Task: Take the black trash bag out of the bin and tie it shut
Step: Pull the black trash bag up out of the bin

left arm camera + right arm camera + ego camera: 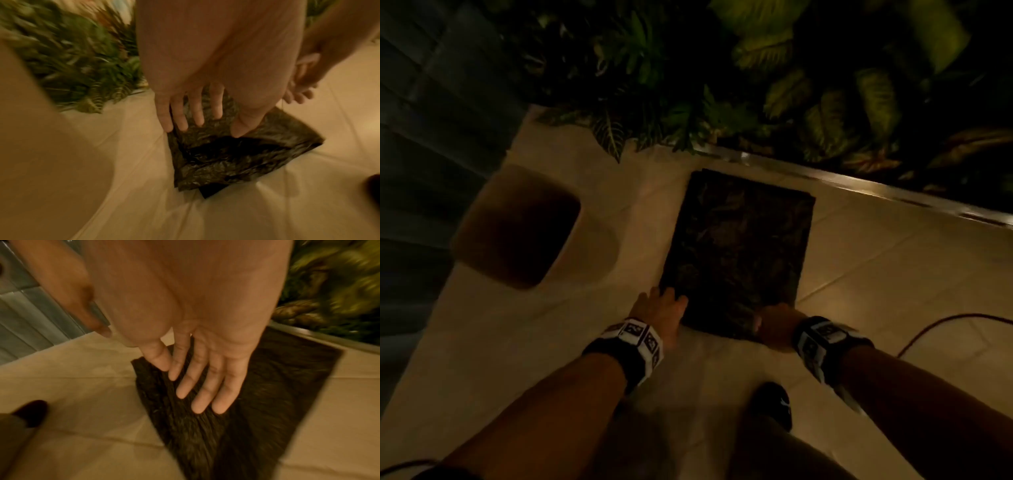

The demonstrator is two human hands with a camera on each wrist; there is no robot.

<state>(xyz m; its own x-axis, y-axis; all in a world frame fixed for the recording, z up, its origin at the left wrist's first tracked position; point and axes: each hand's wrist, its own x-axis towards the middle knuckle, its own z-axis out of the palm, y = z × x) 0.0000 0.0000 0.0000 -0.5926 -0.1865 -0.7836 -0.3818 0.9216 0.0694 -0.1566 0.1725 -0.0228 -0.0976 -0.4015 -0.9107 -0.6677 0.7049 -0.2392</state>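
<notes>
The black trash bag [736,250] lies flat and crumpled on the tiled floor, out of the bin. Over its near left corner is my left hand [661,308]; the left wrist view shows the fingers [197,116] straight and spread on the plastic [236,159], with the bag's mouth gaping just below them. My right hand [774,323] is at the near right corner. In the right wrist view that hand [185,386] has straight fingers lying on or just above the bag [277,386]. The tan bin [517,226] stands to the left, its dark inside showing.
Leafy plants [722,85] fill the far side behind a shiny metal strip [859,185]. A grey slatted wall [431,137] rises on the left. A thin cable [945,325] runs over the tiles at the right. My dark shoe [774,404] stands just behind the bag.
</notes>
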